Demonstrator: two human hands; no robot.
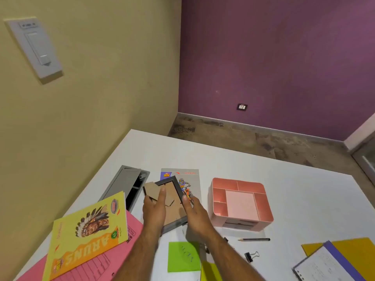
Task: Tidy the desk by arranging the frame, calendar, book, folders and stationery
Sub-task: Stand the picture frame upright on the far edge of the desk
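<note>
Head view: both hands hold the frame (171, 201) (back side up) above the surface (304, 199); left hand (154, 209) and right hand (195, 211) each grip one edge, beside the organiser (241, 201).

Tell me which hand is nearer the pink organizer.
Right. The right hand grips the frame just beside the organizer; the left hand holds the frame's far side.

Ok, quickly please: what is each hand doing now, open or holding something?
Left hand: holds the picture frame, fingers on its cardboard back.
Right hand: grips the frame's right edge.
</note>
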